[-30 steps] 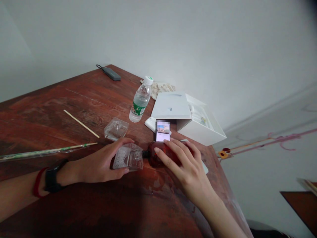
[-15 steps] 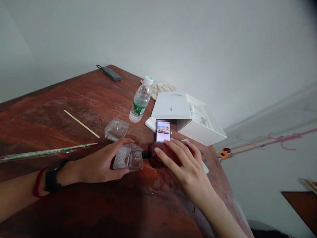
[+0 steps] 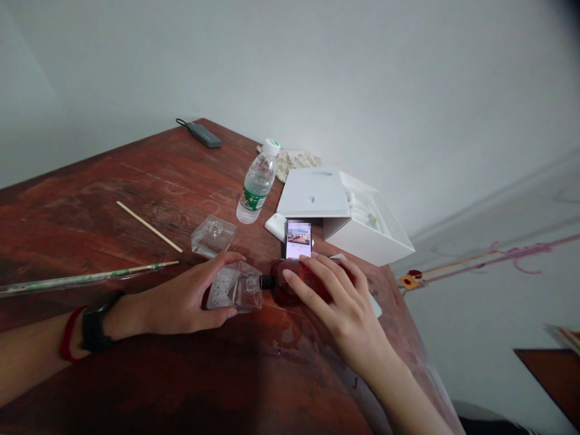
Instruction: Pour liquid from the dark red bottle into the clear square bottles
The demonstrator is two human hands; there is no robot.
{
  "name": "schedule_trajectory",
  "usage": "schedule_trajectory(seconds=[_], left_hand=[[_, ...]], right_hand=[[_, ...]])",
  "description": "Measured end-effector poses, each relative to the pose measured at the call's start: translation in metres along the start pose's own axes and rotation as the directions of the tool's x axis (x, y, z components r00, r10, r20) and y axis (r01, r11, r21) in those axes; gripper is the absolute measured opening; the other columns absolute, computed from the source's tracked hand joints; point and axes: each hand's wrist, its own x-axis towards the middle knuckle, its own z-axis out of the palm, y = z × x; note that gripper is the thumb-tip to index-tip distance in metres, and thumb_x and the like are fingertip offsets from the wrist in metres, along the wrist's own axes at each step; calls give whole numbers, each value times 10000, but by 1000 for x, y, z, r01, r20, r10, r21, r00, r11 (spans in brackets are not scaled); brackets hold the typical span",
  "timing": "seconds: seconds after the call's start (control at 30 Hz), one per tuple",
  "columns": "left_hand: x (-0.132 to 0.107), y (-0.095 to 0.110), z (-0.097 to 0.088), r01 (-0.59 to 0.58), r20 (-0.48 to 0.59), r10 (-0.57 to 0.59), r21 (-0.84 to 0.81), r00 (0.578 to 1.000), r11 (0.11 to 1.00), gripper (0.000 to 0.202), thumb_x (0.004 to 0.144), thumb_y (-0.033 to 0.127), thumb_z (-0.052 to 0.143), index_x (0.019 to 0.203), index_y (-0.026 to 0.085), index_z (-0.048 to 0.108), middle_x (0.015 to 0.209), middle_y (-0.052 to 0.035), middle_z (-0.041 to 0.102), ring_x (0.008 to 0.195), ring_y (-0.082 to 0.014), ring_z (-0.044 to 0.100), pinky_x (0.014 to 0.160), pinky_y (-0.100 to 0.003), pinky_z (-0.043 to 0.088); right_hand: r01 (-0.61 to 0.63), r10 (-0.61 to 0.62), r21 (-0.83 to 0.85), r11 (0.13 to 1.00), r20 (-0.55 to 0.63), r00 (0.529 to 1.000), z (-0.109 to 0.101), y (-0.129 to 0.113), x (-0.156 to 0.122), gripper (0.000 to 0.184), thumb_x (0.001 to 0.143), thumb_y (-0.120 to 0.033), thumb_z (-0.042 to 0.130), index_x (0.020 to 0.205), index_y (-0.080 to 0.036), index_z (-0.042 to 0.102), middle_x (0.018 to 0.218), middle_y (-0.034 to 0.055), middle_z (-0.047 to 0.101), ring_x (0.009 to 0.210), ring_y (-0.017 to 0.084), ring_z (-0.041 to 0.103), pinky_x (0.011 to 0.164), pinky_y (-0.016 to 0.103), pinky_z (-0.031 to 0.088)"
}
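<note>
My left hand [image 3: 181, 309] is closed around a clear, square-sided plastic container [image 3: 235, 293] whose inside is dotted with bubbles. My right hand [image 3: 347, 308] lies over a dark red, see-through bottle [image 3: 290, 287], fingers curled across its top and far side. That bottle is on its side, its black neck [image 3: 266, 282] pointing left and meeting the container's right end. Whether liquid is passing between them I cannot tell. Just beyond my left hand sits a similar clear plastic piece [image 3: 214, 235]. A phone [image 3: 298, 240] with a lit screen leans behind the red bottle.
Farther back stand a water bottle [image 3: 257, 184] with a green label and an open white box [image 3: 312, 193]. A thin wooden stick [image 3: 149, 226] and wrapped chopsticks [image 3: 86, 280] lie at left. A grey device [image 3: 203, 135] rests near the far corner. Wet patches [image 3: 285, 335] mark the wooden table.
Both hands, the container and the red bottle stay practically where they were. The picture on the phone screen looks slightly different.
</note>
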Motion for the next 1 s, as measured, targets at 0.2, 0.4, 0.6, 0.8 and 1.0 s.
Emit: schedule_trajectory(seconds=[0.2, 0.4, 0.6, 0.8, 1.0], left_hand=[[-1, -2, 1, -7, -6, 7, 4, 1000, 1000, 762, 945, 412, 745, 1597, 231, 393, 1600, -167, 605, 1443, -373, 628, 1233, -497, 504], [1, -2, 0, 6, 0, -6, 2, 1000, 1000, 776, 917, 412, 764, 1583, 221, 415, 1549, -175, 645, 1374, -388, 676, 1189, -515, 541], [1, -1, 1, -9, -12, 9, -1, 1000, 1000, 760, 929, 390, 755, 1585, 235, 404, 1574, -162, 628, 1405, -370, 653, 1203, -493, 530], [0, -2, 1, -7, -14, 8, 8, 1000, 1000, 757, 934, 388, 750, 1591, 235, 408, 1578, -159, 625, 1419, -380, 645, 1221, -510, 514], [1, -2, 1, -2, 3, 2, 20, 1000, 1000, 768, 938, 421, 739, 1593, 222, 391, 1590, -175, 607, 1441, -390, 626, 1246, -529, 490]], right_hand=[[12, -12, -4, 1000, -11, 1000, 2, 0, -1, 550, 1091, -126, 590, 1619, -270, 541, 1487, 182, 681, 1403, 351, 611, 1164, 576, 397], [16, -16, -16, 1000, 1, 1000, 2, 1, -1, 580, 1087, -114, 571, 1639, -285, 517, 1494, 171, 683, 1412, 343, 606, 1167, 571, 399], [3, -3, -7, 1000, -11, 1000, 2, 0, 0, 570, 1085, -113, 577, 1627, -285, 534, 1489, 167, 690, 1405, 343, 615, 1168, 570, 400], [9, -9, -7, 1000, -5, 1000, 1, 0, 0, 571, 1086, -120, 586, 1633, -274, 529, 1485, 177, 687, 1400, 353, 615, 1164, 575, 400], [6, -6, 7, 1000, -14, 1000, 0, -1, 0, 533, 1093, -122, 584, 1607, -259, 554, 1481, 185, 683, 1399, 357, 611, 1154, 576, 406]])
